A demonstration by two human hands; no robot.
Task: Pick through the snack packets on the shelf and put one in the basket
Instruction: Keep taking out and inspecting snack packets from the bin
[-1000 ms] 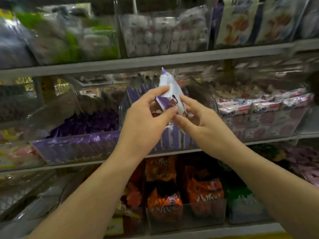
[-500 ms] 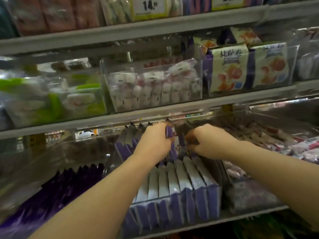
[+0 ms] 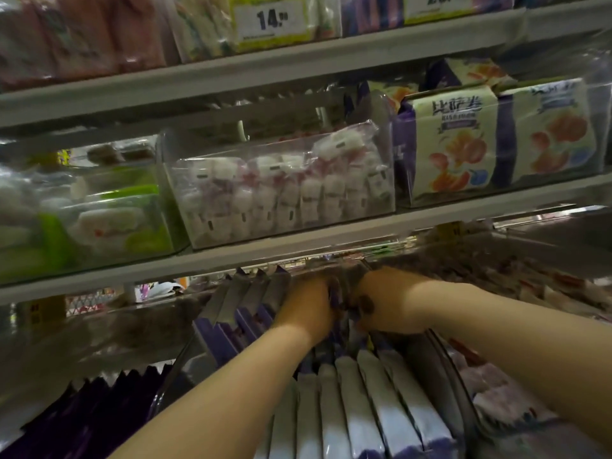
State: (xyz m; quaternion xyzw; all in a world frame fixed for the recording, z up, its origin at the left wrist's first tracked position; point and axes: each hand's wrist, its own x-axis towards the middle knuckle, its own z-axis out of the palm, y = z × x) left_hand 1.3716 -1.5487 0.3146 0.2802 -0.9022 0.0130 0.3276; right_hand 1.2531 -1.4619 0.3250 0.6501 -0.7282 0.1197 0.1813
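Head view, looking up into the shelving; motion blur around the hands.

- Snack packets: white with purple ends, standing on edge in a tight row inside a clear bin on the lower shelf level. The row runs from the near edge of the view back under the shelf board above.
- Left hand: reached into the rear part of the row, back of the hand towards the camera. The fingers are buried among the packets and out of sight, so I cannot tell the grip.
- Right hand: just beside the left and almost touching it, at the same depth in the bin. The fingers are curled down into the row and the thumb is bent against the packet tops, nipping them.
- A purple packet edge stands upright in the narrow gap between the two hands. Which hand holds it is not resolvable.
- The forearms cross over the near packets, which lie below and in front of both hands.

Surroundings:
- Dark purple packets lie to the left of the bin.
- The shelf above carries a clear box of white-and-pink sweets, green packs, and cream and purple bags.
- A price tag at the top reads 14.
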